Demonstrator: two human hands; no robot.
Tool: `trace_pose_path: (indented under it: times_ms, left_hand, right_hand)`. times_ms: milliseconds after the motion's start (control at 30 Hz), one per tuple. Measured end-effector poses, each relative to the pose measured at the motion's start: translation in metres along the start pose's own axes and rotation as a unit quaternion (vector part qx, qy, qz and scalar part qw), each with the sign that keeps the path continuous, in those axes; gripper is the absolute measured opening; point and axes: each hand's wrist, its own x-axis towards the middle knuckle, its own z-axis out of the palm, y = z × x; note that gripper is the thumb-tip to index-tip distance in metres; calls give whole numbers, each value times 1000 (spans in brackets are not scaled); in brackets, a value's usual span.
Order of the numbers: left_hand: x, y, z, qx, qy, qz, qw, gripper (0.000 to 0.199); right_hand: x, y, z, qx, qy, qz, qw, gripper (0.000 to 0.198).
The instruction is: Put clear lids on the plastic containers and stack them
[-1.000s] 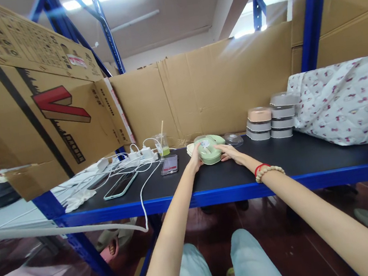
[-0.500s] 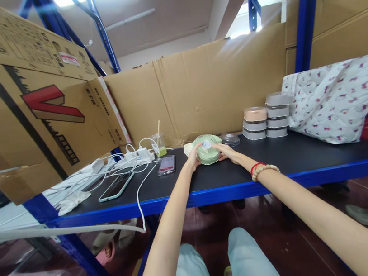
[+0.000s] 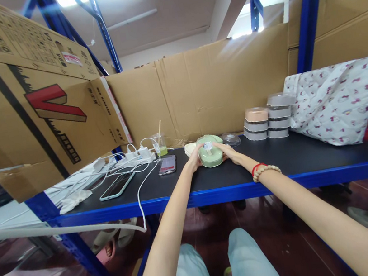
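Note:
A light green lidded container (image 3: 212, 158) with a clear top and a pale round label sits at the middle of the black shelf, between my hands. My left hand (image 3: 195, 157) wraps its left side. My right hand (image 3: 229, 152) grips the right side, with the fingertips partly hidden behind it. Cream-coloured pieces (image 3: 189, 149) lie just behind my left hand. Another green piece (image 3: 216, 138) shows behind the container. To the right of that rests a clear round lid (image 3: 231, 139).
Stacked grey containers (image 3: 278, 122), one stack topped with a peach one (image 3: 256, 115), stand at the right beside a patterned white cloth (image 3: 333, 103). Left are two phones (image 3: 117, 185), white cables (image 3: 140, 199), a power strip (image 3: 143, 154) and a cup (image 3: 162, 149). Cardboard (image 3: 205, 94) walls the back.
The green container has come slightly nearer and turned a little between my hands, so its front side shows smoother and fuller. Both hands stay around it.

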Motion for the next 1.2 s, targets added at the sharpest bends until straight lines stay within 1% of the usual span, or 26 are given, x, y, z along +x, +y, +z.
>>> trace_pose_path:
  times_ms: [100,167,300,367,467,567,700,767,833,900,967,1033,1100,1167,1200]
  left_hand:
    - [2,-2,0,-10,-2,7,1000,31]
    - [5,-4,0,-24,8,19,999,31]
    - [8,-6,1,-44,50,80,995,35]
    - [6,-6,2,-49,40,105,992,39]
    - [1,-4,1,-42,-12,109,993,41]
    - [-4,-2,-2,-28,-37,110,993,50]
    - [-3,-3,-4,-1,-38,105,994,53]
    - [0,-5,-4,21,-29,96,995,49]
    - [4,-7,-3,40,-19,94,995,45]
    - [7,-10,-1,51,-13,102,993,39]
    - [7,-12,2,55,-16,109,992,31]
    - [5,-13,6,56,-36,108,992,24]
    - [2,-14,10,56,-69,103,991,17]
    - [1,-15,15,58,-95,99,989,15]
    - [0,-16,17,60,-103,94,988,16]
  right_hand:
    - [0,1,0,11,-10,1,1000,50]
    - [-1,0,0,21,-16,6,1000,48]
    - [-6,-5,1,44,-17,15,999,43]
    - [-9,-8,1,64,-7,23,998,39]
    - [-14,-12,1,121,23,32,992,34]
    - [-18,-17,-3,201,79,30,976,42]
    - [-20,-20,-11,287,174,17,942,44]
    - [-20,-19,-14,305,200,13,931,40]
    - [-20,-16,-16,306,207,13,929,32]
    - [-20,-14,-19,290,209,13,934,24]
    - [-20,-16,-26,263,218,7,940,22]
    - [-15,-24,-41,236,237,-13,942,29]
    - [-6,-39,-63,218,265,-44,938,35]
    - [8,-55,-89,202,295,-82,930,41]
    - [15,-64,-102,175,311,-116,927,45]
